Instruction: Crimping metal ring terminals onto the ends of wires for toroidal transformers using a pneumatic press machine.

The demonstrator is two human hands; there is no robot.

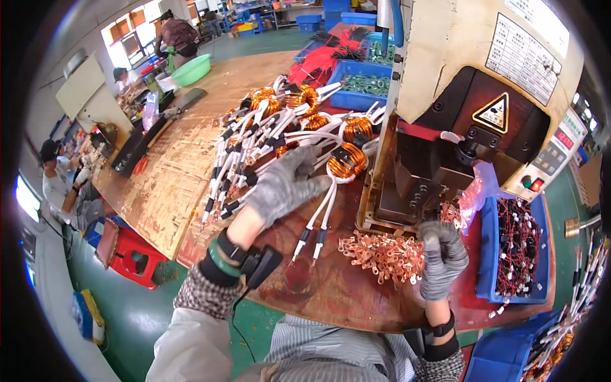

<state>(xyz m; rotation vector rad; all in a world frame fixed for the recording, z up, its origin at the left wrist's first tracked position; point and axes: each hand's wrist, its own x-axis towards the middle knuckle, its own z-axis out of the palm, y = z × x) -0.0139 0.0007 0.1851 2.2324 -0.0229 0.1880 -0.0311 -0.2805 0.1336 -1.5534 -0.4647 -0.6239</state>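
Observation:
My left hand (287,186), in a grey knit glove, reaches over a heap of copper-wound ring coils. Its fingers are spread, with the thumb beside the white leads of the nearest coil (347,160). Two of those leads (316,230) run toward me and end in black sleeves and bare tips. On the right, my gloved right hand (442,260) is at the edge of a pile of copper terminal lugs (382,256). Its fingers are curled inward, and whatever they hold is hidden. Just beyond this hand stands the press (420,184) with its dark metal tooling.
A blue bin (485,254) of red and black wire parts stands right of the press. Another blue bin (337,95) with green rings sits behind the coils. More coils fill a bin (509,347) at lower right. A red stool (137,254) is left; people work farther off.

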